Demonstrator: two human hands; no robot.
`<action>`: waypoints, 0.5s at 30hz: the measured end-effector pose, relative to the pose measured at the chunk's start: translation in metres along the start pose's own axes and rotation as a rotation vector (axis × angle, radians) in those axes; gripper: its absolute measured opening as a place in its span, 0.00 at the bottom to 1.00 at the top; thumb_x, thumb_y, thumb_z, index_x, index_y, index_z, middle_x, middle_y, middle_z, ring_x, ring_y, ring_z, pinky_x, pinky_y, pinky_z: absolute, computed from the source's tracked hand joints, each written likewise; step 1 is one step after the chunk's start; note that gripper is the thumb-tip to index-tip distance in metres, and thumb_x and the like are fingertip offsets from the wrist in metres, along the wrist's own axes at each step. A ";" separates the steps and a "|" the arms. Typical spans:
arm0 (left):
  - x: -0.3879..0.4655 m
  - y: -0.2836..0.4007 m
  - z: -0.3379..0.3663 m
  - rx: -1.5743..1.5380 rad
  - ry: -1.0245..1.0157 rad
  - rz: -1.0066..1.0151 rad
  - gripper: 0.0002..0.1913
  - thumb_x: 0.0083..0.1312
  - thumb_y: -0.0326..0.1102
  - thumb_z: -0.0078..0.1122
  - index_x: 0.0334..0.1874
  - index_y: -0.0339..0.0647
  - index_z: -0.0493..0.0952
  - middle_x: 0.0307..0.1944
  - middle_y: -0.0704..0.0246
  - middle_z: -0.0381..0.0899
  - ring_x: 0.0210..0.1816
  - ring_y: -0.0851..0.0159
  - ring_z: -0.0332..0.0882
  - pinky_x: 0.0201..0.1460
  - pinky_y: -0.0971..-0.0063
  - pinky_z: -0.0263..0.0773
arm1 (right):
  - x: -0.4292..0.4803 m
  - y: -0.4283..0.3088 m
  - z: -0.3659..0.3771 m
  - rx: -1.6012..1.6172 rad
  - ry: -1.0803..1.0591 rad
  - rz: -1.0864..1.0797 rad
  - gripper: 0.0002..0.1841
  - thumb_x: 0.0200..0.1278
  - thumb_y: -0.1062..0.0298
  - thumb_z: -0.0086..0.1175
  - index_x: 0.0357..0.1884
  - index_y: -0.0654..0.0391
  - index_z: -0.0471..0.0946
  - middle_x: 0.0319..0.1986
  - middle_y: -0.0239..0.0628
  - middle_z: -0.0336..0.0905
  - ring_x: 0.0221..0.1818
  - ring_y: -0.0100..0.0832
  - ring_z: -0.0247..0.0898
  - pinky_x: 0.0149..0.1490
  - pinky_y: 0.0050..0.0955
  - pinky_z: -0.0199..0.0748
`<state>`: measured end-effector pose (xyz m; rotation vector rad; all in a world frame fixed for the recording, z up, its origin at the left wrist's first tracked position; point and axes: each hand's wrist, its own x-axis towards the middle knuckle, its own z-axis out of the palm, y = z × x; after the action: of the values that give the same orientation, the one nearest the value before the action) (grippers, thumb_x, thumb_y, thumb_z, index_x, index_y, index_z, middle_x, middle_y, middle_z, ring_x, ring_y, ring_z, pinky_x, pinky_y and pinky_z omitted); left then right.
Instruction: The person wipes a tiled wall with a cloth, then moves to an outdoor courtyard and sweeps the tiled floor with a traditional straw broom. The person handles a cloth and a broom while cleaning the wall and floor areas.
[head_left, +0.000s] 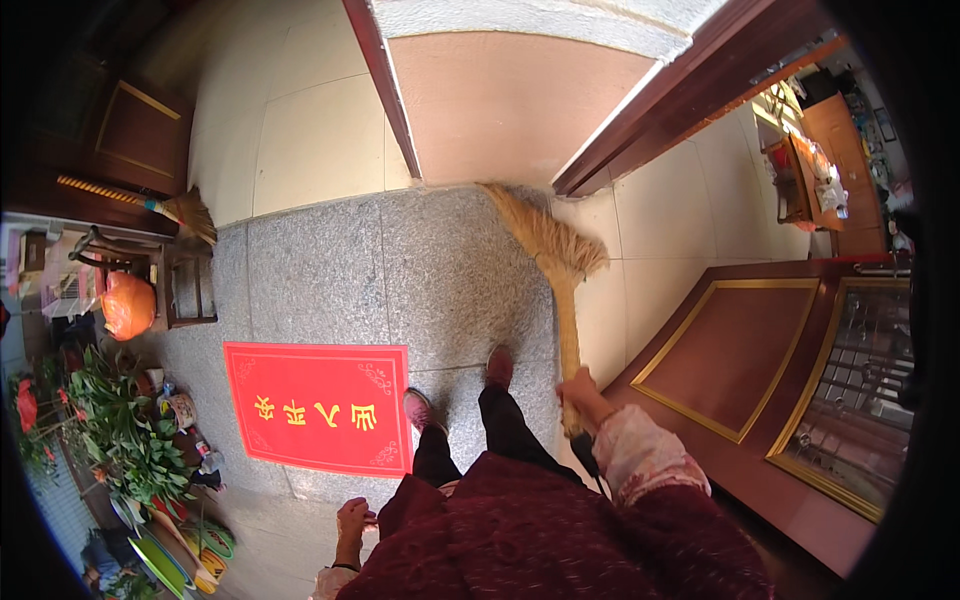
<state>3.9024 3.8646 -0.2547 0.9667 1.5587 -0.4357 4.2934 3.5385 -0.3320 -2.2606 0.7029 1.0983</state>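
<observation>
My right hand (583, 396) is closed around the handle of a straw broom (561, 281). The broom's bristles fan out over the grey granite floor (315, 262), close to the foot of a pinkish wall section, and partly over the beige tiles. My left hand (356, 517) hangs low by my side with its fingers curled. Whether it holds anything is hard to see. A red doormat (319, 409) with yellow characters lies to the left of my feet, and one shoe touches or overlaps its edge.
Dark red door frame posts (637, 127) flank the pinkish wall. An open door panel (724, 356) with gold trim stands at right. At left are a second broom (191, 214), a wooden chair (191, 289), an orange bag (129, 306), potted plants (135, 442) and slippers (214, 559).
</observation>
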 end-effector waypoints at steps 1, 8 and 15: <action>0.000 -0.001 0.003 -0.019 -0.009 -0.008 0.17 0.55 0.32 0.49 0.46 0.33 0.68 0.24 0.59 0.75 0.21 0.63 0.75 0.19 0.75 0.73 | -0.015 0.016 -0.005 -0.107 -0.001 -0.013 0.26 0.34 0.74 0.57 0.38 0.67 0.58 0.22 0.51 0.73 0.18 0.40 0.72 0.22 0.37 0.73; 0.008 0.000 0.018 -0.002 -0.019 0.045 0.15 0.54 0.32 0.49 0.43 0.33 0.70 0.24 0.59 0.75 0.21 0.64 0.75 0.20 0.75 0.73 | -0.122 0.122 -0.063 -0.094 -0.213 -0.127 0.16 0.34 0.72 0.57 0.30 0.62 0.71 0.24 0.43 0.74 0.24 0.34 0.72 0.28 0.30 0.71; 0.016 -0.017 0.017 -0.065 -0.035 -0.026 0.16 0.55 0.33 0.49 0.44 0.33 0.70 0.23 0.59 0.75 0.19 0.64 0.75 0.17 0.75 0.72 | -0.154 0.138 -0.066 -0.087 -0.092 -0.217 0.18 0.38 0.71 0.55 0.37 0.60 0.70 0.26 0.37 0.73 0.31 0.32 0.70 0.36 0.28 0.67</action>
<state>3.9008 3.8472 -0.2781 0.8858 1.5459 -0.4157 4.1570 3.4293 -0.2031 -2.2789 0.3694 1.1373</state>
